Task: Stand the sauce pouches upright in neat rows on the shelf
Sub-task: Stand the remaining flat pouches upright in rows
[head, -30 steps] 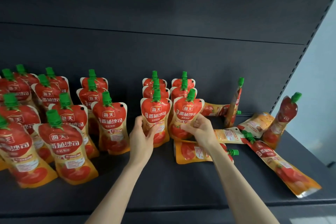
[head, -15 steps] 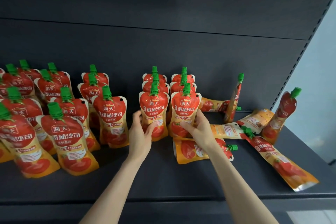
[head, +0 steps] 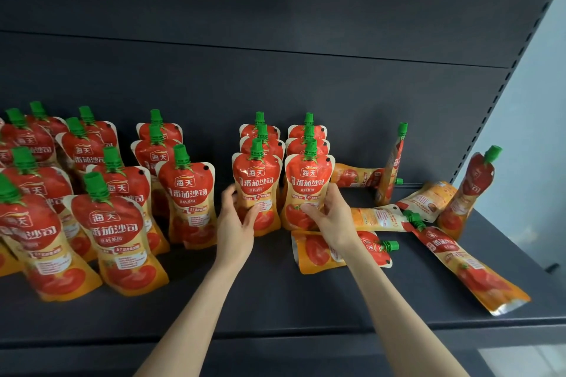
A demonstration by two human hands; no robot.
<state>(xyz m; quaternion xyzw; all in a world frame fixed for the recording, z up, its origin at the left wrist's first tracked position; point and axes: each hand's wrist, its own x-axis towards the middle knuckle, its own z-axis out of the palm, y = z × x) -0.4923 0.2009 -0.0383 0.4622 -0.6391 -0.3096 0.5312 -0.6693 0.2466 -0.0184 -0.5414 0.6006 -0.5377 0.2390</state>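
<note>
Holding 2 tomato sauce pouches at once, the person works at the front of 2 short rows on the dark shelf [head: 275, 300]. The left hand [head: 237, 228] wraps around the left front pouch [head: 256, 190], with the thumb on its front and the other fingers curled around its left edge. The right hand [head: 332, 217] grips the right front pouch [head: 308, 187] low down, thumb across the front and fingers bent around its right side. Both pouches stand upright, touching each other, with 2 more pouches lined up behind each one.

A flat pouch [head: 318, 251] lies just in front of the right front pouch, partly under the right wrist. More fallen pouches [head: 471, 272] lie on the right side of the shelf. 1 thin pouch [head: 393, 168] stands turned sideways near the back wall.

Things could go wrong here. The pouches look soft and top-heavy, so if the hands let go too fast, a front pouch may tip forward. A push backward could knock the ones behind it over. The right wrist could also bump the flat pouch and slide it toward the shelf edge.
</note>
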